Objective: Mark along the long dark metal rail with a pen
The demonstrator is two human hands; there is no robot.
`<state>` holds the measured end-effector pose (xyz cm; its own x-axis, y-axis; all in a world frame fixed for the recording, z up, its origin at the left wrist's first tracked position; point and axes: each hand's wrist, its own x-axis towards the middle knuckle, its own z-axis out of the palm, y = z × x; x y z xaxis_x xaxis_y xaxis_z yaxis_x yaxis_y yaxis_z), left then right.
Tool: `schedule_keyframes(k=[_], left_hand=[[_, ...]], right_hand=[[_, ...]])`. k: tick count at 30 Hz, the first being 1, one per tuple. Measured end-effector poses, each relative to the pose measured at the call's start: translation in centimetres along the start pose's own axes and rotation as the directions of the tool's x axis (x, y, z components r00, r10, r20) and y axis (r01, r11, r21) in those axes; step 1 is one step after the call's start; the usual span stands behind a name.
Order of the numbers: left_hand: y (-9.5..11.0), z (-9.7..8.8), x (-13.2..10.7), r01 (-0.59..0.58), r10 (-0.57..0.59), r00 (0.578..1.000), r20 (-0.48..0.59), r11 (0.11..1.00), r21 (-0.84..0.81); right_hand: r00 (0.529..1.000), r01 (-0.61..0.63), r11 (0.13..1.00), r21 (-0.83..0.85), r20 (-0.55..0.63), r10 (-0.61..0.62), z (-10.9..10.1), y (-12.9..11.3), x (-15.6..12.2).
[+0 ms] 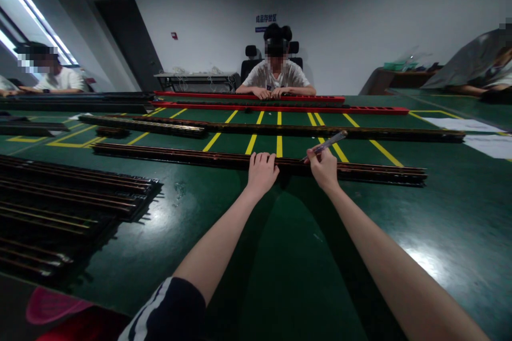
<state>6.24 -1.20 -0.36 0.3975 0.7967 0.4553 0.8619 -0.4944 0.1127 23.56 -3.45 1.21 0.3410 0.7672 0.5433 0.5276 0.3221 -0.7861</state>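
A long dark rail (192, 155) with copper-coloured strips along it lies crosswise on the green table in front of me. My left hand (263, 175) rests on its middle, fingers curled over the rail. Just to the right, my right hand (324, 169) pinches a slim, pen-like tool (333, 140), greyish and partly see-through. The tool slants, its upper end pointing up and right and its lower end down at the rail. I cannot make out exactly what the tool is or whether its tip touches the rail.
Another long dark rail (360, 132) lies beyond, with red rails (372, 110) farther back near a seated person (276, 74). Several dark rails (72, 186) are stacked at left. White papers (490, 146) lie at right. Yellow tape lines (279, 138) mark the green table (296, 266).
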Motion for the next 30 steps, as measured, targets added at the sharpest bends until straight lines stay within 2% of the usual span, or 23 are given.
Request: schedule_keyframes(k=[9, 17, 30], left_hand=[[0.08, -0.10, 0.00, 0.051, -0.051, 0.999, -0.008, 0.999, 0.004], [0.12, -0.45, -0.09, 0.014, -0.014, 1.000, 0.009, 0.999, 0.032], [-0.17, 0.01, 0.07, 0.045, -0.044, 0.999, -0.024, 0.999, 0.026]], right_hand=[[1.000, 0.019, 1.000, -0.007, 0.022, -0.019, -0.10, -0.04, 0.00], [1.000, 0.009, 1.000, -0.013, 0.030, -0.008, -0.05, 0.06, -0.06], [1.000, 0.025, 0.999, -0.039, 0.005, -0.025, -0.07, 0.30, 0.09]])
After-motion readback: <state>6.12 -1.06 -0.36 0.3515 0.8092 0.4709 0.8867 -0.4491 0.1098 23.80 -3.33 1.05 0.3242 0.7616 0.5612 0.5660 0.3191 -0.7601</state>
